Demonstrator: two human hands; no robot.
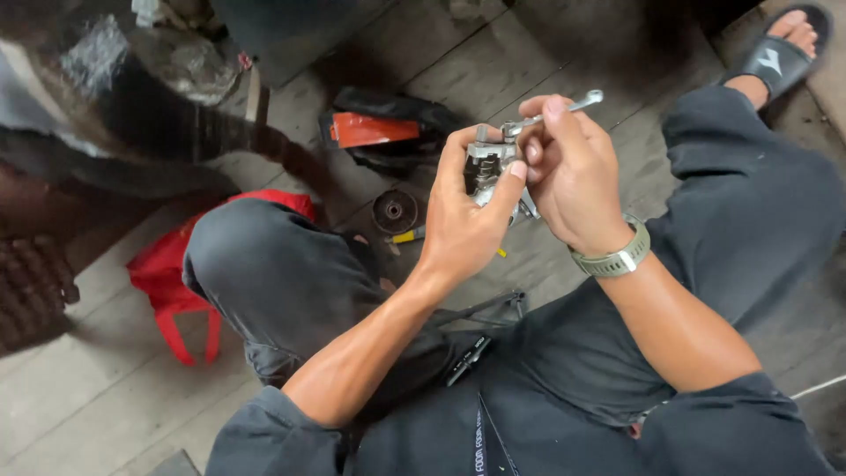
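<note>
The left hand point(463, 225) grips a small silver metal engine part point(486, 166); the right hand point(573, 176) clenches a slim silver wrench point(577, 104) on it.

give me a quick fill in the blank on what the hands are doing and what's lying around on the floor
1. The left hand grips a small ____ part.
2. The right hand holds a slim wrench and wears a watch on its ____.
3. The bag on the floor by the left knee is ____.
4. The foot at top right wears a black ____.

Missing words: metal; wrist; red; sandal
</note>
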